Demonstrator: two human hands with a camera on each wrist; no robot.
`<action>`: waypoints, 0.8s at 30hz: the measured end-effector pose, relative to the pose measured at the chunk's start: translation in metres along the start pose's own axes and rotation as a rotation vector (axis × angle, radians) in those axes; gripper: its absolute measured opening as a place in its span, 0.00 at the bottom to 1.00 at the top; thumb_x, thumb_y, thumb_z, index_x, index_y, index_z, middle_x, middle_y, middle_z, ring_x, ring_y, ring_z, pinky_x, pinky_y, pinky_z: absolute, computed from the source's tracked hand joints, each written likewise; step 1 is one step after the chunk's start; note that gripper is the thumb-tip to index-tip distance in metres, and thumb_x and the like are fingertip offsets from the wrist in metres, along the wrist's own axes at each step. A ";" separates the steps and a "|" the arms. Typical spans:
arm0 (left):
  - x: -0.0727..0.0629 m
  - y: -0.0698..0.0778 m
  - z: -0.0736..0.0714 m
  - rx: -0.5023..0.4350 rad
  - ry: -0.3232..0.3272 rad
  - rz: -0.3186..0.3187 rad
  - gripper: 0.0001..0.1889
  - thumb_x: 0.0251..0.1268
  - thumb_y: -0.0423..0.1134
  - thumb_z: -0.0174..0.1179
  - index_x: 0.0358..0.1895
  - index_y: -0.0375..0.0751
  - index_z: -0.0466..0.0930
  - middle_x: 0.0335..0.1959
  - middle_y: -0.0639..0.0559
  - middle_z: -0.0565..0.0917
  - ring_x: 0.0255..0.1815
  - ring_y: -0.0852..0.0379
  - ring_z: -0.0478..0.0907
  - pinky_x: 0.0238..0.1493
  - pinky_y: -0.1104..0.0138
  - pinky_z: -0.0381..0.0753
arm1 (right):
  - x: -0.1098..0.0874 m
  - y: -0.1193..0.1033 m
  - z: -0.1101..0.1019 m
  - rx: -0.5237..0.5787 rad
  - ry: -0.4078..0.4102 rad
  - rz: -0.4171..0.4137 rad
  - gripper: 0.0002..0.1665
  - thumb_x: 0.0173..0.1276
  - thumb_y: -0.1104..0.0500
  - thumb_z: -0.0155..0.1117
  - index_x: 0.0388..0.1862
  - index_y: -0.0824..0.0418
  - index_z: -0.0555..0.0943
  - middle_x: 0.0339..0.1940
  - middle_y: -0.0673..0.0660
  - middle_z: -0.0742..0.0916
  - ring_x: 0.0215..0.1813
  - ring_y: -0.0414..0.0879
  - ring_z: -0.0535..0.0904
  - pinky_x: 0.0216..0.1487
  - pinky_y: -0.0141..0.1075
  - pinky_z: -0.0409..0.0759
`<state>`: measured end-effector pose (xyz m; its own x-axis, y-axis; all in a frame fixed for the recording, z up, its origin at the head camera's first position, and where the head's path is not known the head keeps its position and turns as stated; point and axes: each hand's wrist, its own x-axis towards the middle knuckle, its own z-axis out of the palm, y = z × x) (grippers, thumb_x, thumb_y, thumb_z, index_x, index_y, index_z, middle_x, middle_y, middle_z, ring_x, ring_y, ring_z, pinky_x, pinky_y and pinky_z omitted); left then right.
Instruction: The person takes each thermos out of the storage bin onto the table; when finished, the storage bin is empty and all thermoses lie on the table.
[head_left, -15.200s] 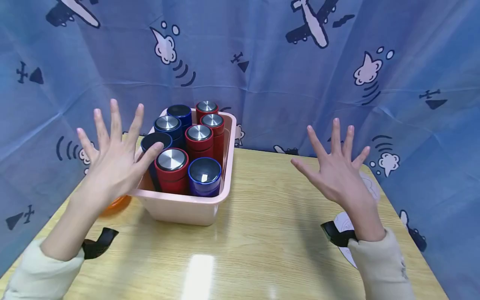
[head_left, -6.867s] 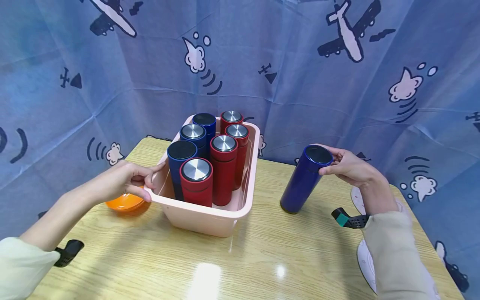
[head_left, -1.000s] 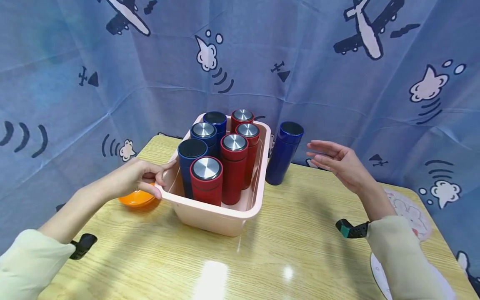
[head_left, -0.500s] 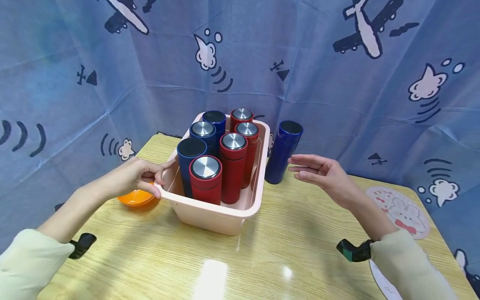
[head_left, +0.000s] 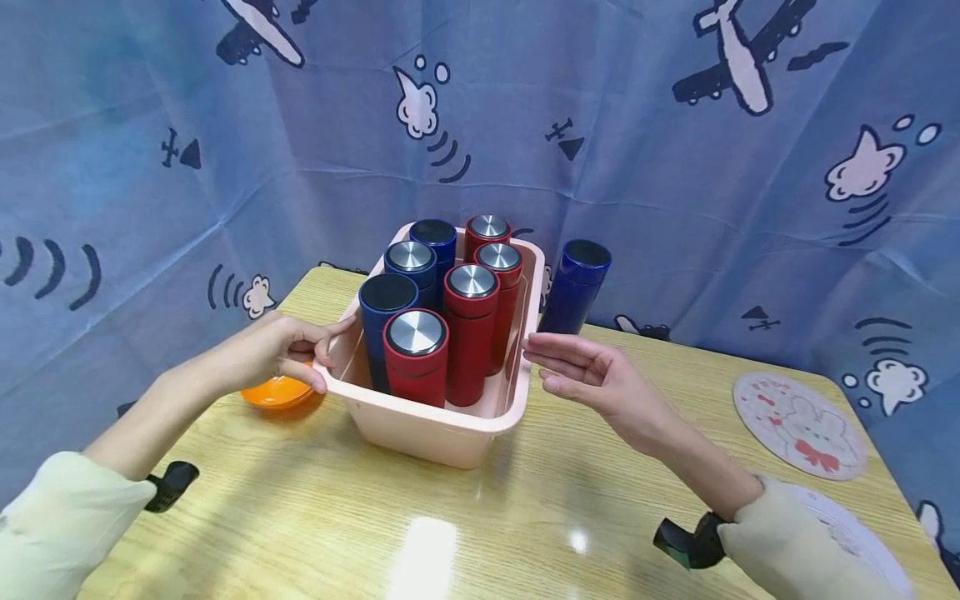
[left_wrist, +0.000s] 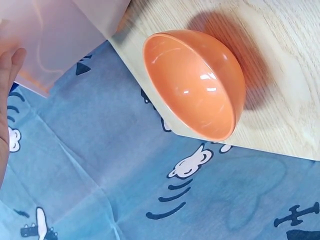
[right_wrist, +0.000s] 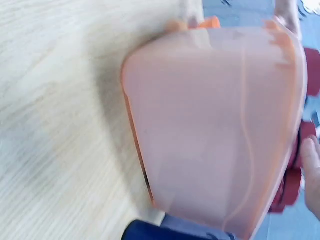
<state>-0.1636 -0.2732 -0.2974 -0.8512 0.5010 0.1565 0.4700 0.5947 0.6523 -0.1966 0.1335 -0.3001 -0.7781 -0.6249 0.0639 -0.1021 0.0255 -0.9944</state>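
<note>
A pink plastic bin [head_left: 427, 433] stands on the table and holds several upright thermos flasks. The front ones are a red flask [head_left: 416, 362] with a steel lid and a dark blue flask [head_left: 378, 325] with a black lid. My left hand [head_left: 288, 350] pinches the bin's front-left rim. At the right rim my right hand [head_left: 600, 375] has its fingers stretched out, fingertips right at the edge, holding nothing. Outside the bin, behind my right hand, stands a shiny blue flask [head_left: 573, 287], its lower part hidden. The right wrist view shows the bin's side wall [right_wrist: 200, 125] close up.
An orange bowl [head_left: 281, 392] sits left of the bin, behind my left hand; the left wrist view shows the bowl [left_wrist: 195, 85] near the table edge. Two round mats lie at right, one a rabbit mat [head_left: 798, 425]. A blue curtain [head_left: 510, 125] hangs behind the table.
Since the oldest frame, one blue flask went from the bin to the table at back right. The right hand released it and moved left to the bin's rim. The left hand took hold of the rim.
</note>
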 end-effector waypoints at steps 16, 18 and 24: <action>0.002 -0.002 0.002 0.043 0.001 0.072 0.11 0.39 0.42 0.71 0.22 0.48 0.75 0.28 0.52 0.84 0.19 0.70 0.58 0.19 0.75 0.61 | 0.045 -0.002 0.041 0.022 -0.116 -0.055 0.34 0.63 0.66 0.66 0.68 0.64 0.68 0.68 0.61 0.73 0.69 0.50 0.68 0.65 0.43 0.65; 0.003 -0.002 0.002 0.057 0.003 0.076 0.11 0.39 0.42 0.71 0.23 0.48 0.75 0.23 0.57 0.79 0.19 0.70 0.58 0.20 0.75 0.61 | 0.051 -0.002 0.043 0.022 -0.129 -0.066 0.34 0.63 0.66 0.67 0.68 0.64 0.67 0.68 0.60 0.74 0.69 0.52 0.68 0.65 0.44 0.65; 0.001 0.000 0.001 0.040 0.000 0.040 0.12 0.38 0.39 0.72 0.22 0.47 0.75 0.28 0.47 0.84 0.18 0.69 0.57 0.19 0.74 0.59 | 0.066 -0.001 0.051 0.014 -0.142 -0.064 0.36 0.62 0.67 0.68 0.68 0.63 0.68 0.66 0.58 0.75 0.67 0.50 0.70 0.65 0.43 0.66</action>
<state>-0.1643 -0.2724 -0.2980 -0.8317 0.5247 0.1818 0.5124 0.5990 0.6154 -0.2163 0.0524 -0.2992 -0.6750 -0.7287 0.1153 -0.1388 -0.0280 -0.9899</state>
